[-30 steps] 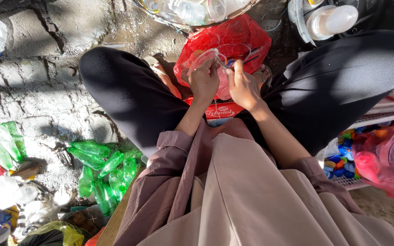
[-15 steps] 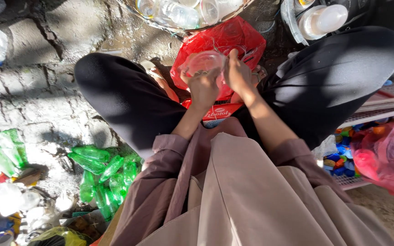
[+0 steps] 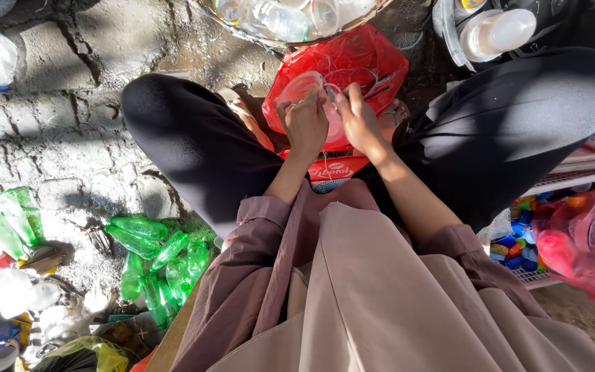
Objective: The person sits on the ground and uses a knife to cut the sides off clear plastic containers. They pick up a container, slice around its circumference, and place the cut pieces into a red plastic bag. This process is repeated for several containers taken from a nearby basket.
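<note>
Head view: both hands apparently grip a clear plastic cup

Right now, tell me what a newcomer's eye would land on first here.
The red bag at top centre, between the knees, catches the eye first. Both hands, left hand and right hand, hold a clear cup before it. Crushed green bottles lie on the stone ground at lower left.
</note>
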